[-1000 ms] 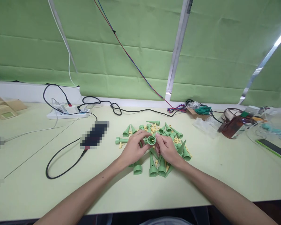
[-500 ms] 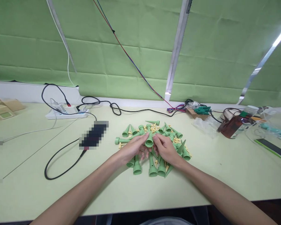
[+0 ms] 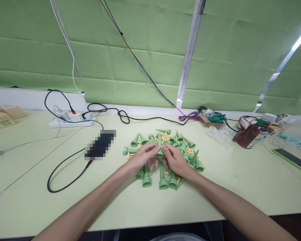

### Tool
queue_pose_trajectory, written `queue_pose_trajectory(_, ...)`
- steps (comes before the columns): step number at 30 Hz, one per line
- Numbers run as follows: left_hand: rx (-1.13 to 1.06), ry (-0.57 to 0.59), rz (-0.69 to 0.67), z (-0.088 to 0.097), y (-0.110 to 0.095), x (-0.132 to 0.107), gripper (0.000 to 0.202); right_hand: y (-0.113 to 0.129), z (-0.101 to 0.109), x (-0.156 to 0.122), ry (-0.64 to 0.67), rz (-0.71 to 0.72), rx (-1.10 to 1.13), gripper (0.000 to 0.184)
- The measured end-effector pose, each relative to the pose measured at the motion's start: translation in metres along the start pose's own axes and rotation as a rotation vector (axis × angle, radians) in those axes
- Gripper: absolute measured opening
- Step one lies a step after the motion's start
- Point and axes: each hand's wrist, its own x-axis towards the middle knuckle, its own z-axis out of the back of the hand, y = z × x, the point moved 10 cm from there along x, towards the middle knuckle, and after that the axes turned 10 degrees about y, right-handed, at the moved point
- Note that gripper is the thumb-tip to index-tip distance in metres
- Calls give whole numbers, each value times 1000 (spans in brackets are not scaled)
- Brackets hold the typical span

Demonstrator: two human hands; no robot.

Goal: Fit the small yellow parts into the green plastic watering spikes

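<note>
Between my hands is a green plastic watering spike (image 3: 160, 154), its wide collar turned toward me. My left hand (image 3: 145, 156) is closed on it, thumb along its side and fingers curled below. Against the spike's other side, my right hand (image 3: 174, 157) has its thumb and forefinger pinched together; any small part between them is hidden. Below and around both hands lies a loose pile of similar green spikes (image 3: 163, 182). Small yellow valve-like pieces (image 3: 189, 151) are scattered among them, mostly at the back and right of the pile.
A blurred dark device (image 3: 100, 144) with a black cable lies left of the pile. Behind it sits a white power strip (image 3: 72, 121). At right are a plastic bag (image 3: 222, 135), a brown bottle (image 3: 252, 135) and a green-edged dark slab (image 3: 293, 160). Black cable (image 3: 145, 118) runs along the back.
The held spike has tipped slightly, so less of its open collar faces me. My right thumb and fingers have shifted a little against its side. The pile looks unchanged.
</note>
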Motion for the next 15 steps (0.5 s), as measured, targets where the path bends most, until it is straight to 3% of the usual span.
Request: queue_pose_trajectory(15, 185, -35, -75, 5, -10, 0, 31, 0, 0, 0, -1, 2, 6, 37)
